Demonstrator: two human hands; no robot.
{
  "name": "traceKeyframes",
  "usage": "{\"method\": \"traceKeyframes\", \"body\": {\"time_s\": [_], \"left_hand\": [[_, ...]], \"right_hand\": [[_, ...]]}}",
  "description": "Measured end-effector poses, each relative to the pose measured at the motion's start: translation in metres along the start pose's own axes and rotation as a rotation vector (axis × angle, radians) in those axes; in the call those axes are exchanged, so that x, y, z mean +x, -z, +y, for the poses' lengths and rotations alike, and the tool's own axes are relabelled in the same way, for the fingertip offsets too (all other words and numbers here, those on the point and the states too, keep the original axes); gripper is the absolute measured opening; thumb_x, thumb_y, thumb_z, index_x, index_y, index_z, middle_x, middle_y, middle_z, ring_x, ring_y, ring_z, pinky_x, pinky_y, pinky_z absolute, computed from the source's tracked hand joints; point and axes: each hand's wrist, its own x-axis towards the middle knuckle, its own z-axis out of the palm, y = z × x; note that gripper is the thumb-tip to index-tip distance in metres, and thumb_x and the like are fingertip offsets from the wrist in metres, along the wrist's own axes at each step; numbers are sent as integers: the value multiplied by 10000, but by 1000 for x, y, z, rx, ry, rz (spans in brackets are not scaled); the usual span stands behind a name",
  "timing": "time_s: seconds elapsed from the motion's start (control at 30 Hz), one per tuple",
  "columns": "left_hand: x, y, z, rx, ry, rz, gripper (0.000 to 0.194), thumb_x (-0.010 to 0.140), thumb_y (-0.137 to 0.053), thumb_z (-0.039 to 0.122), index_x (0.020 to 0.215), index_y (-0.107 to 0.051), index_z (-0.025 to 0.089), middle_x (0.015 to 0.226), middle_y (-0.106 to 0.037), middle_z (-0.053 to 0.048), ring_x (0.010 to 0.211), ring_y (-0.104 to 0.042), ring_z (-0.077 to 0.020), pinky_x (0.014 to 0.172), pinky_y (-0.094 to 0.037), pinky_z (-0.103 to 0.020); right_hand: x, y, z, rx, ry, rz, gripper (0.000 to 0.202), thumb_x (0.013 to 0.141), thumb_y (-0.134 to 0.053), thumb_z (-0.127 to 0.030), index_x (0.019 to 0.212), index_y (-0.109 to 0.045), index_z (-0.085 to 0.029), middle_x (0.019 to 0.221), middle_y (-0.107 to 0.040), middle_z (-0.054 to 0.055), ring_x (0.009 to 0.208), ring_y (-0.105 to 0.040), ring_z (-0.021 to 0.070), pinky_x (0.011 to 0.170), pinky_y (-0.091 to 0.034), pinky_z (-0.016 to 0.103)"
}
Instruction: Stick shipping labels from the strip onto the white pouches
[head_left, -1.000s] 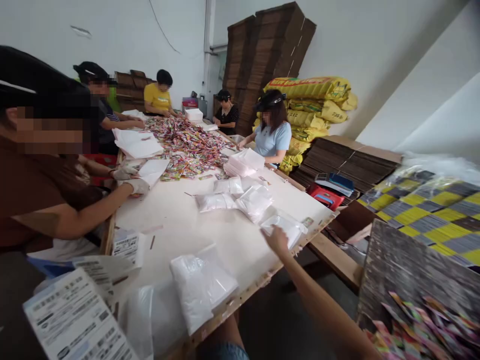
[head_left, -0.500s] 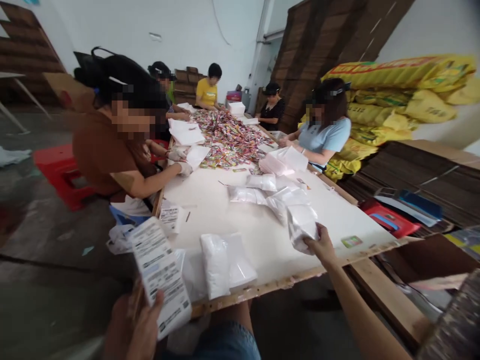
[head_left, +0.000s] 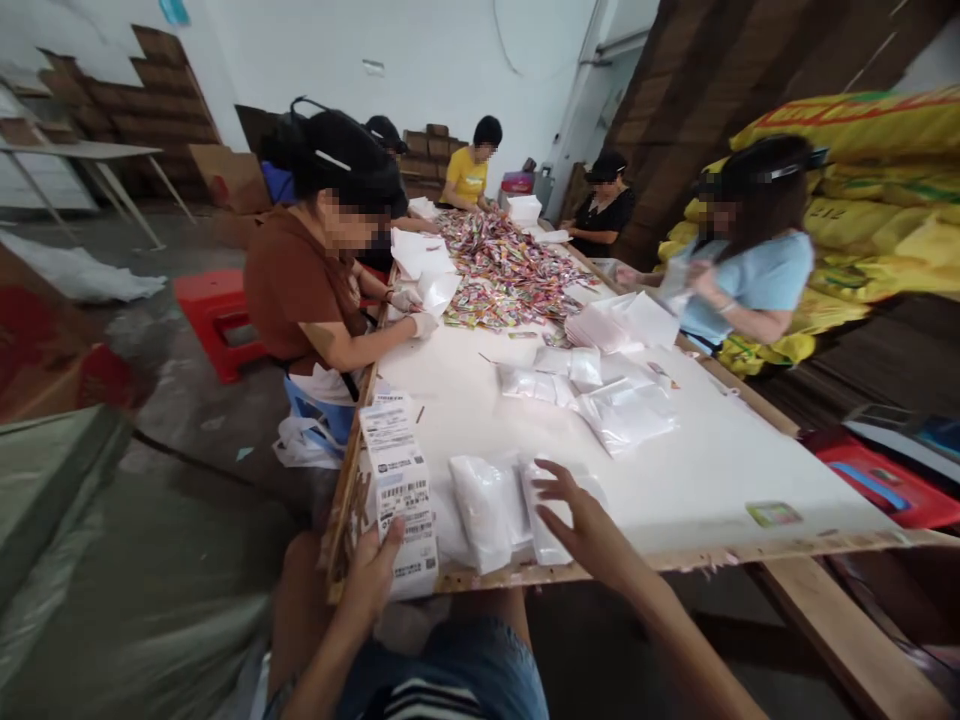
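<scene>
A strip of printed shipping labels (head_left: pixel 403 490) is pinched in my left hand (head_left: pixel 371 570), by its lower end at the table's front left corner. The strip runs up along the table edge. My right hand (head_left: pixel 589 530) hovers with fingers spread over a filled white plastic packet (head_left: pixel 546 520) near the front edge; whether a fingertip touches it I cannot tell. Just left of that lies another stuffed white packet (head_left: pixel 481 512). Flat white bags lie partly hidden beneath the two. Farther back, several filled packets (head_left: pixel 622 405) lie in a loose group.
Across the white table (head_left: pixel 697 480) is a heap of small colourful sachets (head_left: pixel 510 260). Co-workers sit along both sides, one in a brown top (head_left: pixel 292 270) at left. A single green sachet (head_left: pixel 774 514) lies near the right front edge. A red stool (head_left: pixel 214 310) stands at left.
My right hand has moved left and let go of the packet it held, which now lies near the front edge. The label strip now lies along the table edge. The view has turned left.
</scene>
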Motion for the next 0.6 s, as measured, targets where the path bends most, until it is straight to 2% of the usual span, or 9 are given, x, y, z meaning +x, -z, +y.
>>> {"method": "traceKeyframes", "body": {"time_s": [0.07,0.13,0.2,0.3,0.37,0.4,0.47,0.53,0.6], "left_hand": [[-9,12,7,101,-119,-21,363,608,-787,294,939,-710,167,1077,-711,-85,1149,-562,-304,1030,-405,-403],[-18,22,13,200,-128,-90,386,576,-805,278,936,-716,171,1087,-707,-89,1158,-551,-323,1036,-396,-417],[-26,31,19,108,-25,-111,402,594,-791,335,948,-714,162,1039,-721,-103,1144,-557,-352,999,-428,-461],[-30,43,28,-238,223,-131,476,757,-628,433,1094,-653,99,993,-722,-153,1070,-606,-356,898,-496,-489],[-23,51,32,-351,319,-109,460,825,-555,337,1171,-590,37,971,-717,-186,971,-656,-329,839,-530,-453],[-18,55,32,-361,312,-36,434,828,-553,265,1184,-571,16,931,-722,-185,899,-680,-307,805,-543,-424],[-5,67,33,-370,208,190,409,851,-514,167,1231,-522,17,816,-733,-126,750,-698,-228,747,-554,-334],[7,83,33,-384,113,380,405,888,-442,125,1284,-467,48,694,-719,-39,631,-676,-144,709,-541,-235],[12,96,36,-382,85,424,392,903,-400,104,1288,-460,70,640,-702,2,589,-659,-109,692,-528,-187]], "right_hand": [[15,-23,-56,250,111,44,645,830,-559,-235,1403,-265,-248,1210,-596,78,967,-619,165,878,-492,346],[27,-52,-102,334,213,86,482,829,-579,-216,1286,-429,-244,1119,-631,57,953,-600,170,858,-487,336],[31,-80,-130,313,308,107,244,857,-528,-162,1086,-570,-233,984,-659,40,932,-579,176,833,-473,327],[23,-104,-146,237,486,26,182,866,-491,-112,953,-610,-218,855,-651,32,847,-558,173,780,-457,314],[13,-100,-151,197,562,-28,163,867,-489,-109,904,-610,-211,874,-626,42,867,-536,176,782,-444,317],[10,-91,-153,207,572,-35,157,875,-477,-116,866,-604,-207,897,-607,49,893,-524,179,793,-436,321],[10,-64,-157,318,532,-33,161,902,-438,-148,833,-572,-203,921,-569,54,923,-510,178,800,-428,318],[21,-36,-157,527,449,54,149,931,-398,-202,852,-526,-207,888,-539,42,875,-514,159,772,-430,295],[42,-26,-148,671,319,233,143,950,-370,-271,885,-482,-211,829,-514,19,789,-509,139,725,-431,266]]}}
